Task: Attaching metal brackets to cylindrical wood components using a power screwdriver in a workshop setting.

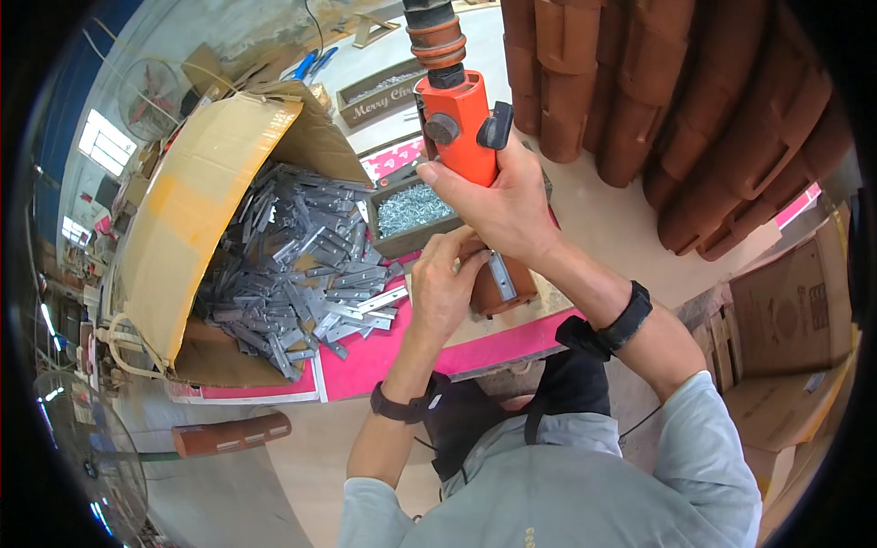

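Observation:
My right hand (512, 203) is wrapped round the body of an orange power screwdriver (464, 123), which stands upright over the workbench. Its lower end is hidden behind my hand and wrist. Beneath it lies a brown curved piece (512, 290) with a flat silver metal strip (501, 277) on top. My left hand (444, 281) is at the left side of this piece, thumb and forefinger pinched by the upper end of the strip. Whatever is between those fingertips is too small to make out. A wooden box of small silver screws (417, 212) stands just beyond my left hand.
A tipped cardboard box (206, 224) spills metal strips (306, 265) onto the pink-covered bench at left. Stacked brown curved pieces (671, 100) stand at the back right. Another wooden box (379, 96) sits farther back. Cartons (786, 320) are on the right, and a fan (91, 457) at lower left.

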{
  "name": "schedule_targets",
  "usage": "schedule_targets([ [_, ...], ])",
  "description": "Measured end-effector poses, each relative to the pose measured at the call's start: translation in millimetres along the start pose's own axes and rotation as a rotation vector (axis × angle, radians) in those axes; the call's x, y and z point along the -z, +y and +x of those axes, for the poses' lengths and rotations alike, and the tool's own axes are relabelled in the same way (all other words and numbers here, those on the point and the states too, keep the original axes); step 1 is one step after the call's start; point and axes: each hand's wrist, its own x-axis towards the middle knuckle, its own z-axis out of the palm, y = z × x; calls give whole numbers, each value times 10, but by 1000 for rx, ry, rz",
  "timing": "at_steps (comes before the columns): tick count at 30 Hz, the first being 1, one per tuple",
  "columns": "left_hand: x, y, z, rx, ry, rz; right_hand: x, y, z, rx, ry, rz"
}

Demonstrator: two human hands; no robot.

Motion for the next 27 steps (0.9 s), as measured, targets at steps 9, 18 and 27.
schedule_targets([
  [9,-37,-29,-10,8,-3,36,8,99,-38,15,23,-28],
  [18,64,153,-55,84,-192,69,-30,144,-101,-12,-3,-33],
  [27,53,123,-55,82,-263,36,-29,198,-150,-51,-22,45],
])
